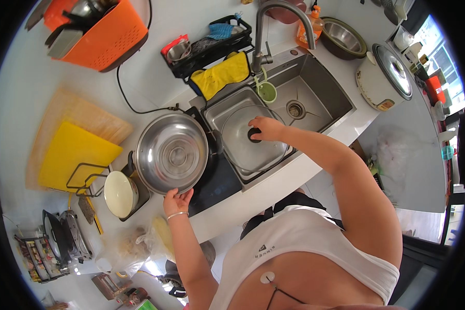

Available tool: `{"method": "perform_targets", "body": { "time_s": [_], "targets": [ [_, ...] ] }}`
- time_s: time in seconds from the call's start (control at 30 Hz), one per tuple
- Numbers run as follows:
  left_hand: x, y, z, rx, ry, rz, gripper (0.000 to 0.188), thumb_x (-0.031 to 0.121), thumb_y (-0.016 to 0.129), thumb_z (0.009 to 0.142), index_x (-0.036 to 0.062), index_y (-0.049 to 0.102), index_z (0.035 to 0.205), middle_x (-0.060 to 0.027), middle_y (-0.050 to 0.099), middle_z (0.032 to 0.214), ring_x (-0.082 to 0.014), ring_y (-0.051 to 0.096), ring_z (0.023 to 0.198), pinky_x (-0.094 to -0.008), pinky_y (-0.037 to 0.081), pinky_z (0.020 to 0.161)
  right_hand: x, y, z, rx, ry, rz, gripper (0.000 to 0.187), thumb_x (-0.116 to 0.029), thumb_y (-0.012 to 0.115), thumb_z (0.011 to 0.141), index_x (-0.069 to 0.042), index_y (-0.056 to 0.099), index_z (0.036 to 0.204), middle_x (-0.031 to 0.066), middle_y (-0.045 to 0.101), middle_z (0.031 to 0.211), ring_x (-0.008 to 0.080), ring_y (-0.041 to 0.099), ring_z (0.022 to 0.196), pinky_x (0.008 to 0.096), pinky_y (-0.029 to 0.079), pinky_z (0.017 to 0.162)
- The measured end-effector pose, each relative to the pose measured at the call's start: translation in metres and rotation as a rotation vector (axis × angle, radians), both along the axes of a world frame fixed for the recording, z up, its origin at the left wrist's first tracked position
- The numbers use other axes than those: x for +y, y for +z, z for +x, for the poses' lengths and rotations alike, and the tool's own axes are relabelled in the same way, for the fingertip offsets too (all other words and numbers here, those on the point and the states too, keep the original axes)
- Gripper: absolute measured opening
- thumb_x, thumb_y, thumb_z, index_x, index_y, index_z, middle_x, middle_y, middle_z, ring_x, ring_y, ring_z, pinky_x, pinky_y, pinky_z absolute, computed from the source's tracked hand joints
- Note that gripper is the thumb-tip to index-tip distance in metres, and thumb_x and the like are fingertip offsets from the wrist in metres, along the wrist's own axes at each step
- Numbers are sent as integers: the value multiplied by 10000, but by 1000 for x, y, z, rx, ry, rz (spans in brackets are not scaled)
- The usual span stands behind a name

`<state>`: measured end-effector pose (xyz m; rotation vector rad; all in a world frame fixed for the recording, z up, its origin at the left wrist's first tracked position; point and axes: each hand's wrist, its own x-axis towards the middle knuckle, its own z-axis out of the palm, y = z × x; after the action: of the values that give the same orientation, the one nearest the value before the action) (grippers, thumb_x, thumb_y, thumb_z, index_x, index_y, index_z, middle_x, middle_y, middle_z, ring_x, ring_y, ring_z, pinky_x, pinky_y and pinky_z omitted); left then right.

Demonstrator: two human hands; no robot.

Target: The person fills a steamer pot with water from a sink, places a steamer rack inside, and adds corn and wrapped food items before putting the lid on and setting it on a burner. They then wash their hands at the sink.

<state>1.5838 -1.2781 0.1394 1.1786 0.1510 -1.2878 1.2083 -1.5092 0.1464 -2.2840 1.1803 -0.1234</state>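
L grip (179,203) nearest, fingers part-curled at near rim of steel pan (173,150), by black hob (219,178); can't tell how firm. Pan prob stiff, mod wt, slick if wet; best held by side handles (131,161). Further off, R grip (267,128) closed w/ fingertips on dark knob (252,135) of clear lid (237,154) over sink's (344,106) left bowl; looks glass, so prob fragile, hold by knob. Tap (257,49) behind

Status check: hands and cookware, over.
Left fingers at rim of steel pan. Right fingers on knob of glass lid. Lid over sink. Green dipper near lid, possible snag.
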Motion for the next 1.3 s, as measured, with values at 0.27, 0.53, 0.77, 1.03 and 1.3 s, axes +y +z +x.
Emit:
{"method": "perform_targets", "body": {
  "time_s": [0.27, 0.53, 0.77, 1.03, 1.3],
  "targets": [
    [-4, 93, -128, -210, -16, -34, 380, 17, 568, 740, -34, 541, 1115, -202, 653, 1029, -381, 662, 947, -537, 594, 766, -195, 32, -113, 158, -66, -625, 498, -63, 572, 801, -65, 498, 1294, 132, 455, 1381, 348, 480, 1221, 429, 467, 975],
    [-109, 100, -322, -138, -264, 61, 425, 4, 563, 766, -36, 479, 1181, -210, 613, 1101, -358, 653, 962, -540, 579, 781, -342, -3, -136, 300, 371, -804, 375, -135, 555, 853, -117, 565, 1227, 65, 547, 1301, 255, 502, 1178, 365, 442, 917],
    [-158, 66, -409, -52, -468, 112, 324, 67, 568, 807, -23, 533, 1117, -183, 664, 977, -312, 686, 858, -468, 590, 760, -292, 75, -146, 546, 456, -655, 284, -164, 574, 827, -143, 641, 1102, 35, 612, 1105, 230, 545, 1076, 363, 450, 875],
    [-160, 60, -435, -29, -466, 165, 319, 93, 581, 803, -32, 509, 1087, -187, 645, 980, -306, 681, 808, -466, 592, 751, -290, 23, -203, -79, 146, -488, 472, -117, 578, 807, -68, 535, 1274, 136, 486, 1374, 313, 509, 1211, 422, 446, 977],
    [-145, 59, -424, -38, -492, 202, 336, 140, 585, 809, -47, 552, 1087, -215, 665, 980, -339, 686, 844, -475, 571, 784, -204, -13, -316, -286, -318, 722, 623, -422, 640, 875, -30, 476, 1330, 173, 566, 1239, 315, 586, 1076, 454, 465, 939]
  ]
}}
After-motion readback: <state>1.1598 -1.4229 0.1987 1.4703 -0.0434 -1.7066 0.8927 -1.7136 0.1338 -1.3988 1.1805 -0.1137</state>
